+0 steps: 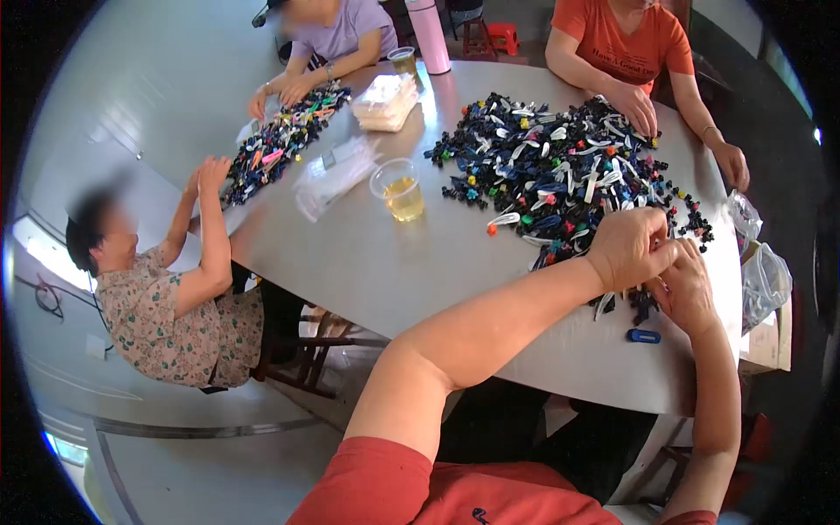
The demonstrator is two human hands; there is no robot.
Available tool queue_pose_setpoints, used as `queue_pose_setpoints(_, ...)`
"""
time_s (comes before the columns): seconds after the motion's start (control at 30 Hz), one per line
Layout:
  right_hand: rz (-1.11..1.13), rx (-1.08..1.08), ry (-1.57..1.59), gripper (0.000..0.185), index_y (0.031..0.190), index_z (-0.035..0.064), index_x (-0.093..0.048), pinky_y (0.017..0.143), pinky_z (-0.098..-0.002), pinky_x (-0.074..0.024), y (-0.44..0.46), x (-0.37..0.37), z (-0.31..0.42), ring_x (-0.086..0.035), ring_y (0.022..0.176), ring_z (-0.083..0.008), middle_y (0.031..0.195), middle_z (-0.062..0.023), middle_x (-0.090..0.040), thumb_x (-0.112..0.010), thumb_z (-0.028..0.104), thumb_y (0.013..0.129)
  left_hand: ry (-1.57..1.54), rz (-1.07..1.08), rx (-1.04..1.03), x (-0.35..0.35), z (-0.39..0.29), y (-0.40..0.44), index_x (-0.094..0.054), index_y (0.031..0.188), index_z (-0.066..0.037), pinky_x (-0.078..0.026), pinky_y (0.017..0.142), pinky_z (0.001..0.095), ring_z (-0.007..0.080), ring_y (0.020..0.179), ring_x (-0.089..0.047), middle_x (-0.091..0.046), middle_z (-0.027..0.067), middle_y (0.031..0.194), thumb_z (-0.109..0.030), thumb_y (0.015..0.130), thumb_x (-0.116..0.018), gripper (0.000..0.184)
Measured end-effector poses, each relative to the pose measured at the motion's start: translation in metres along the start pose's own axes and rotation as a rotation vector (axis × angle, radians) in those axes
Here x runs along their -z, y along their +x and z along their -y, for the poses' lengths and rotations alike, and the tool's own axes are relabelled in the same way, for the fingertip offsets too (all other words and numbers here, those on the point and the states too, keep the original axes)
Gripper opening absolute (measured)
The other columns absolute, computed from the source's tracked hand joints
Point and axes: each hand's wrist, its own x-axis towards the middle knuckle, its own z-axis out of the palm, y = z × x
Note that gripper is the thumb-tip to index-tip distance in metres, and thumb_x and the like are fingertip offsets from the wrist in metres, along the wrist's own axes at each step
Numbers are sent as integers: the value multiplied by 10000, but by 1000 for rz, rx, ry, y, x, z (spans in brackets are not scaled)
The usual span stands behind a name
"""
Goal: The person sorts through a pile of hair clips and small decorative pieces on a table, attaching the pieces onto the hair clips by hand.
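My left hand (632, 248) and my right hand (686, 285) meet over the near right edge of a large pile of small hair clips (525, 166). The clips are mostly black and dark blue, with white ones and bright bits among them. The fingers of both hands are pinched close together. Whatever lies between them is hidden or too small to make out. Below my hands, a few dark and white clips lie loose, and a small blue oval piece (643, 336) rests apart on the table.
The metal table (490, 289) carries a cup of yellow drink (402, 192), clear plastic bags (337, 175), a white stack (385, 102), a pink bottle (429, 35) and a second clip pile (284, 144). Three other people work around it. Plastic bags (766, 284) hang over a carton at right.
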Motion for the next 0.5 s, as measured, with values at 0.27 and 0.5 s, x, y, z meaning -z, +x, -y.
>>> queue_pose_setpoints(0.27, -3, -157, 46, 212, 972, 27, -717, 885, -440, -504, -9, 3, -16, -616, 946, -319, 1013, -96, -663, -744, 49, 763, 99, 151, -160, 1, 3, 3, -660, 989, -39, -508, 862, 434, 358, 981, -630, -624, 154, 993, -497, 883, -703, 472)
queue_pose_setpoints(0.5, -94, -206, 90, 182, 961, 41, -711, 809, -442, -513, -14, -3, -25, -631, 887, -343, 950, -105, -655, -769, 42, 789, -519, 286, 156, -1, 6, 8, -641, 1178, -32, -454, 982, 341, 193, 1059, -582, -620, 77, 1147, -407, 1040, -577, 404)
